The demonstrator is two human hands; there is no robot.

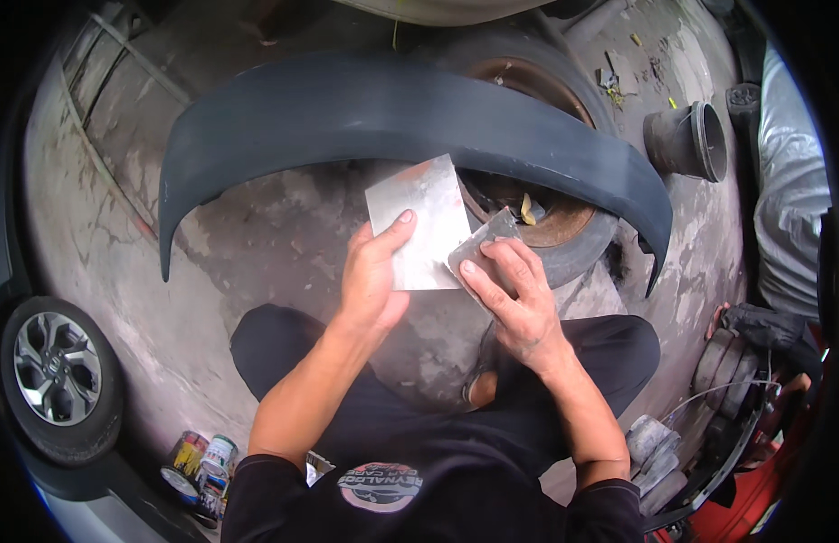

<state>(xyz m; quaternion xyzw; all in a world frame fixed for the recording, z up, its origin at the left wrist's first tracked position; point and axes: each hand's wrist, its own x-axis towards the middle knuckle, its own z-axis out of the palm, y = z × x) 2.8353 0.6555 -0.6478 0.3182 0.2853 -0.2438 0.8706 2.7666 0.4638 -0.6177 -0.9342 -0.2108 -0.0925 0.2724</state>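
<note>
My left hand [376,270] grips a flat silver-white plate [424,222], its thumb lying on the upper face. A faint reddish smear marks the plate's far edge. My right hand [519,294] pinches a flat grey spreader [478,246] with a pale, rough edge. That edge meets or overlaps the plate's right side; exact contact cannot be told. Just beyond both hands arches a dark grey car bumper [365,113], the plate's far corner overlapping its lower edge in view. The bumper's right part lies over a tire [587,249] with a rusty rim.
A dark cylindrical bucket [677,143] lies on its side at the right. Several paint cans [216,457] stand at the lower left, by a car wheel [62,366]. Grey blocks [653,452] and a red object [741,502] are at the lower right.
</note>
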